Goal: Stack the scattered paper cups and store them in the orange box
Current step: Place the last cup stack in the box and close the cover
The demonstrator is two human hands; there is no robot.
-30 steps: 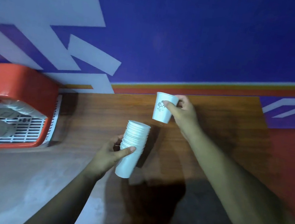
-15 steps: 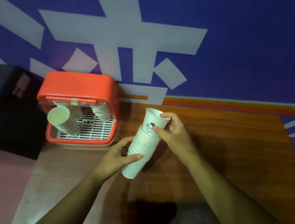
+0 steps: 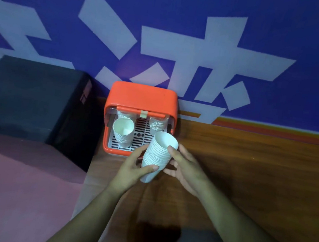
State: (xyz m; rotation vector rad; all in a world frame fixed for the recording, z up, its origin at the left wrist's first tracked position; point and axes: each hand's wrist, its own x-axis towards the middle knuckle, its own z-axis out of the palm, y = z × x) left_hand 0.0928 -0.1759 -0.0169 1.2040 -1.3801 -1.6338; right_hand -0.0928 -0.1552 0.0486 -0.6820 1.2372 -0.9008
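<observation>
A tall stack of white paper cups (image 3: 158,157) tilts over the wooden table, just in front of the orange box (image 3: 143,96). My left hand (image 3: 132,168) grips the stack low down, thumb across its front. My right hand (image 3: 185,168) holds the stack's right side, with a fingertip on the top cup's rim. The orange box stands open toward me against the blue wall. Inside it, on a white slotted tray, stands one cup stack (image 3: 123,132) at the left and another cup stack (image 3: 157,124) at the back right.
A black box (image 3: 29,96) stands left of the orange box. The wooden table (image 3: 248,172) stretches to the right. A pinkish surface (image 3: 16,183) lies at the lower left. The blue wall with pale lettering rises directly behind.
My right hand brought a single cup over and seated it on the stack held by my left hand. The view swung left, and the orange box now sits near the centre.
</observation>
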